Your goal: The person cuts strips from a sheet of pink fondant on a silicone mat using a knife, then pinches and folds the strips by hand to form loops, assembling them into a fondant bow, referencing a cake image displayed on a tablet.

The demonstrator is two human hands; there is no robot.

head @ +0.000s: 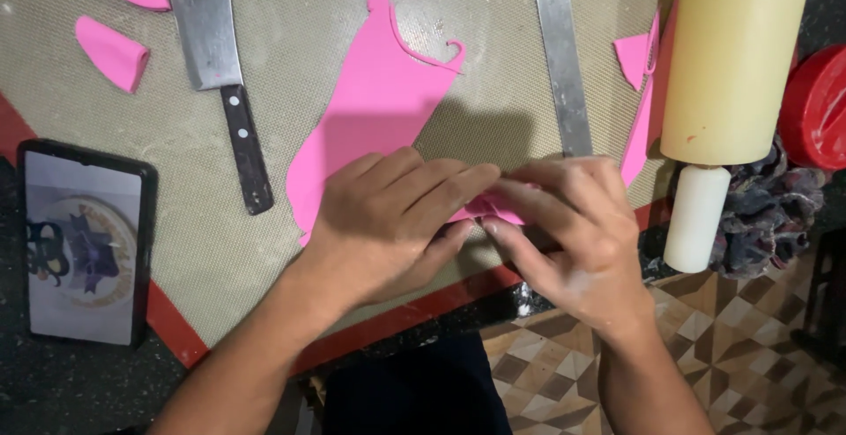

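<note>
I pinch the small pink fondant piece between my left hand and right hand (cleaver lying idle), shaping it; gentler folding seems next.

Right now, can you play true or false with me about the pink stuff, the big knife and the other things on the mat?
1. Both hands pinch a small folded piece of pink rolled paste. True: left hand and right hand meet on it.
2. The steel cleaver with a black handle lies left of the hands. True.
3. The cream rolling pin lies on the left. False: it lies at the right edge.
4. The black phone has a dark screen. False: it shows a picture.
5. The long metal ruler is held. False: it lies untouched on the beige mat.
</note>
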